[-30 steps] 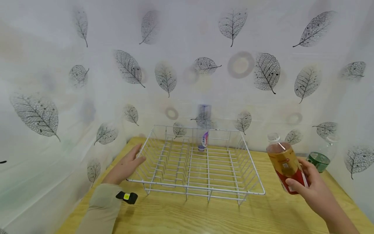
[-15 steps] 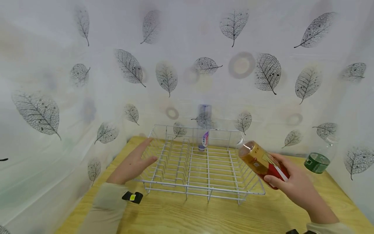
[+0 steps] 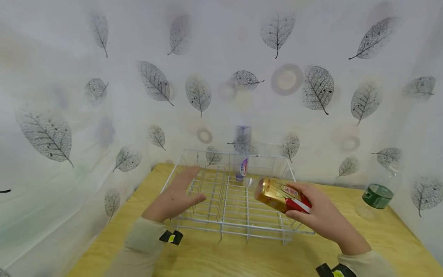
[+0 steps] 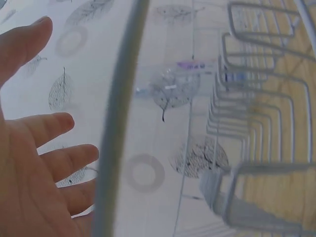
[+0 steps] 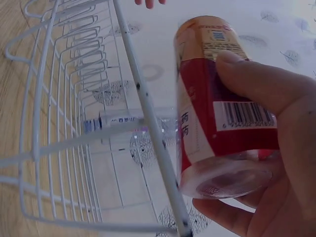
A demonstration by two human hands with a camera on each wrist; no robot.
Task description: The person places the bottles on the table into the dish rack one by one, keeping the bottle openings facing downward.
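My right hand (image 3: 323, 215) grips the lower part of a bottle (image 3: 282, 195) with a gold and red label, tilted nearly on its side, neck pointing left, above the right half of a white wire rack (image 3: 252, 226). In the right wrist view the bottle (image 5: 217, 113) has its base toward the camera, thumb across the label. My left hand (image 3: 174, 196) is held over the rack's left side, fingers spread, holding nothing; the left wrist view shows the hand (image 4: 44, 168) beside a rack wire (image 4: 121, 108).
A clear bottle with a purple label (image 3: 243, 167) stands at the rack's back. At the right of the wooden table (image 3: 207, 257) is a clear bottle with a green label (image 3: 377, 196). Leaf-patterned sheeting (image 3: 221, 54) surrounds the table at back and sides.
The right hand has carried the gold and red bottle leftward over the rack and tipped it from leaning to nearly horizontal. The left hand has moved right, from the rack's left edge to above its left side.
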